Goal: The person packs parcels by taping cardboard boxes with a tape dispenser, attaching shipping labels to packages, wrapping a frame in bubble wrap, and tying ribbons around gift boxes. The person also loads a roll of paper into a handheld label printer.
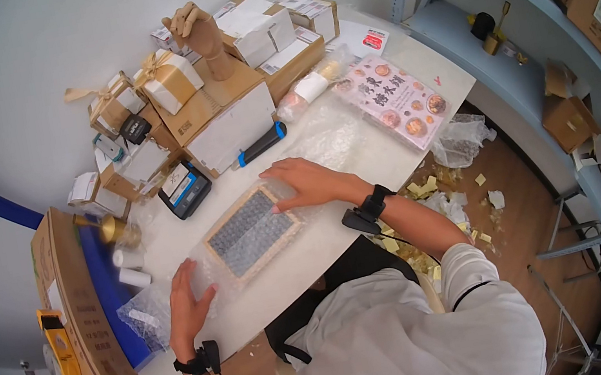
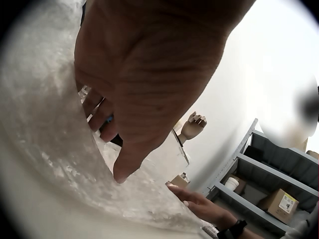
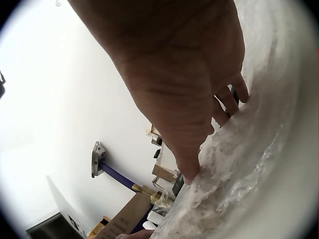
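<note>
A small framed board (image 1: 254, 231), with a pale wooden rim and dark grey middle, lies flat on the white table under clear bubble wrap (image 1: 211, 270). My left hand (image 1: 189, 305) rests on the wrap to the left of the frame, fingers extended and thumb apart. At the frame's far right corner, my right hand (image 1: 312, 183) lies on the wrap with fingers stretched out. Each wrist view shows a palm over the crinkled film: the left hand (image 2: 149, 84) with its thumb tip on it, the right hand (image 3: 184, 74) with fingertips touching it.
Beyond the frame are a black label printer (image 1: 186, 191), a blue-and-black cutter (image 1: 261, 145) and stacked boxes (image 1: 226, 120) topped by a wooden hand model (image 1: 200, 41). A pink illustrated book (image 1: 393, 100) lies right. A carton (image 1: 78, 304) stands left, a metal shelf (image 1: 485, 53) right.
</note>
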Tool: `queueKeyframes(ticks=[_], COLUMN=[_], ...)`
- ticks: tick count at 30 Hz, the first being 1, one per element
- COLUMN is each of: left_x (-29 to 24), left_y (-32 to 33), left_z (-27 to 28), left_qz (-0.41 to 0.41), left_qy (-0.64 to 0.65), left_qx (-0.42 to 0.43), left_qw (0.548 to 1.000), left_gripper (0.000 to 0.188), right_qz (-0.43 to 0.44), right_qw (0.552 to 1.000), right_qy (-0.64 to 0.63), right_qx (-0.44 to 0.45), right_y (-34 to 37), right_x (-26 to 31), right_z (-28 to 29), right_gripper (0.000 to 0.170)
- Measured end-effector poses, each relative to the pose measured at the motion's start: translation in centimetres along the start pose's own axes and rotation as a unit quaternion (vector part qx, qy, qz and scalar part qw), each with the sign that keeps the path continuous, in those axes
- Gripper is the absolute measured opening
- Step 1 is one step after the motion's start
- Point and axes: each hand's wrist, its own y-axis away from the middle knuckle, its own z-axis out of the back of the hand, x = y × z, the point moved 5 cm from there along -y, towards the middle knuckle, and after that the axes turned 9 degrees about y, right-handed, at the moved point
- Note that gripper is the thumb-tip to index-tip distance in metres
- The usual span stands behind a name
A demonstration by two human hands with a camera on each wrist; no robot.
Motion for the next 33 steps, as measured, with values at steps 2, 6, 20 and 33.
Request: queueKeyframes(ticks=[2, 6, 20, 33], left_x=[-0.2, -1.1, -2.1, -1.5], left_y=[-0.1, -1.0, -1.8, -1.9], left_z=[0.0, -0.1, -0.6, -0.4], left_qz=[-0.005, -0.010, 0.039, 0.029], left_qy=[-0.009, 0.015, -0.001, -0.016], left_qx=[-0.002, -0.013, -0.025, -0.041], left_qw=[1.000, 1.000, 0.999, 0.999], left_gripper=[0.062, 0.055, 0.050, 0.060], right_qz=[0.028, 0.035, -0.063, -0.082], right_qw=[0.999, 0.999, 0.996, 0.994], right_qy=[-0.003, -0.023, -0.054, -0.053], right_qx=[-0.021, -0.013, 0.027, 0.038], right_y=[-0.1, -0.6, -2.8, -3.0], right_x=[0.3, 1.0, 0.4, 1.0], right_z=[0.0, -0.1, -1.0, -1.1], right_gripper=[0.072, 0.067, 0.062, 0.044])
